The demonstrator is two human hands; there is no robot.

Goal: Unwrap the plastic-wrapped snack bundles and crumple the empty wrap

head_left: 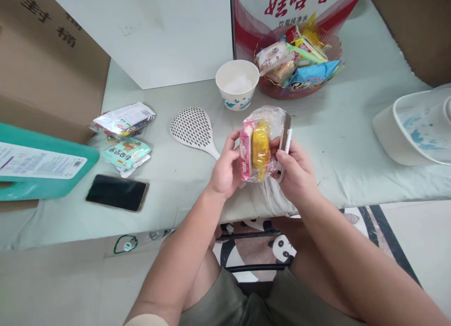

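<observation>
Above the table's front edge, a clear plastic bag [272, 113] is held between my two hands. Inside it show a pink wafer pack [245, 152] and a yellow-wrapped snack [261, 147]. My left hand [226, 168] grips the bag's left side, fingers curled behind the pink pack. On the other side my right hand [298, 173] is closed with the thumb on a narrow brown-and-white strip-like object [286, 145], whose kind I cannot make out. The strip lies along the bag's right edge. A light grey slotted skimmer [193, 131] lies just left of my hands, its handle partly hidden.
Behind are a paper cup [237, 100] with whitish contents and a reddish bowl [299, 92] of wrapped snacks. To the left lie snack packs [127, 152], a phone [117, 192] and a teal jug [84, 159]. A white tub [391, 128] stands right; boxes [45, 58] border the table.
</observation>
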